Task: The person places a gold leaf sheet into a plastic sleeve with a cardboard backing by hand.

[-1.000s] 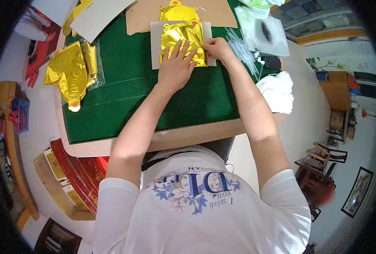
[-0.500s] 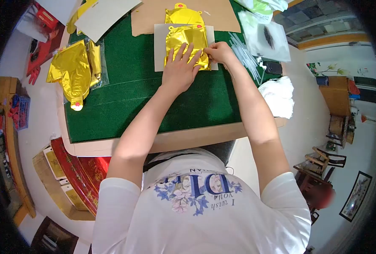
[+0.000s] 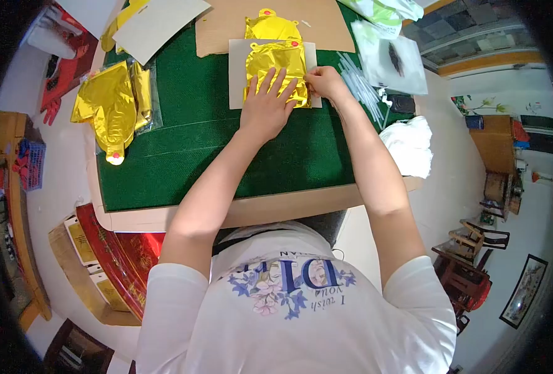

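A gold foil piece (image 3: 282, 57) lies over a grey card (image 3: 237, 75) on the green table mat. My left hand (image 3: 265, 107) rests on its lower part, palm down with the fingers spread. At the foil's right edge my right hand (image 3: 324, 82) is closed in a pinch; its fingertips touch the edge, but what they hold is too small to make out. Another gold foil part (image 3: 270, 26) shows just beyond the card, over brown cardboard (image 3: 332, 31).
More gold foil (image 3: 105, 103) and a clear packet (image 3: 144, 100) lie at the left, below a grey board (image 3: 161, 28). On the right are translucent sticks (image 3: 358, 84), plastic bags (image 3: 391, 59), a black object (image 3: 403, 103) and white cloth (image 3: 407, 146).
The view has shifted slightly, so the table things appear a little lower. Both hands keep nearly the same places, the left flat on the foil and the right at its edge.
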Demonstrator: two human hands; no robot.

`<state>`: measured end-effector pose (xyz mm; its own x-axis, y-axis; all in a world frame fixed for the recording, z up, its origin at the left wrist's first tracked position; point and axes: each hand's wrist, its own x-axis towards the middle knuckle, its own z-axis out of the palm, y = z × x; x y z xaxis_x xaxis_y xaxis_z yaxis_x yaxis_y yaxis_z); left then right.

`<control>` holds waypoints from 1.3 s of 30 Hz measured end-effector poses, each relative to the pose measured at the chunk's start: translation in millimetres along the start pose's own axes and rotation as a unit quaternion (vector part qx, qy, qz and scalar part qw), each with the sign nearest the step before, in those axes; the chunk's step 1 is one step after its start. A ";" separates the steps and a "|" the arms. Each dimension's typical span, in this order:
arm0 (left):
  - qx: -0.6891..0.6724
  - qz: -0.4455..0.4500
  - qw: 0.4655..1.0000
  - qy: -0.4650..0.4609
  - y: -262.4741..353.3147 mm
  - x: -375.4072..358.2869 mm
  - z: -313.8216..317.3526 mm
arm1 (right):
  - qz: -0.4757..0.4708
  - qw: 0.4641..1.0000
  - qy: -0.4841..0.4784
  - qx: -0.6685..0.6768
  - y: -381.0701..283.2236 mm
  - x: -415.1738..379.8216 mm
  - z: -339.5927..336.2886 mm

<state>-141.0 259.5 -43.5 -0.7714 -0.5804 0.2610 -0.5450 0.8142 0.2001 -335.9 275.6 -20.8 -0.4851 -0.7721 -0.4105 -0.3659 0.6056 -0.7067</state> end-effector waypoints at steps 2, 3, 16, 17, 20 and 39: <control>0.002 -0.002 1.000 -0.013 0.3 0.0 0.5 | 0.001 1.000 -0.006 0.015 2.3 1.9 -0.1; 0.003 -0.001 1.000 -0.009 0.3 -0.1 0.6 | 0.001 0.999 -0.011 0.030 1.2 1.0 -0.2; -0.001 -0.006 1.000 -0.015 0.6 -0.3 -1.3 | -0.172 0.984 0.034 0.031 30.2 -26.6 -6.1; -0.002 -0.010 1.000 -0.016 0.3 -0.3 -1.0 | -0.171 0.984 0.030 0.029 31.8 -38.8 -2.7; 0.000 -0.007 1.000 -0.024 0.6 -0.3 -0.4 | -0.394 0.881 0.185 -0.185 6.3 -95.7 7.4; -0.011 -0.010 1.000 -0.013 1.1 -0.6 0.1 | -0.342 0.855 0.187 -0.343 27.5 -117.6 11.9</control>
<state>-141.1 260.8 -43.5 -0.7684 -0.5962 0.2327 -0.5537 0.8016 0.2252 -279.4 380.8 1.2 -0.1445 -0.9532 0.2657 -0.9828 0.1070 -0.1507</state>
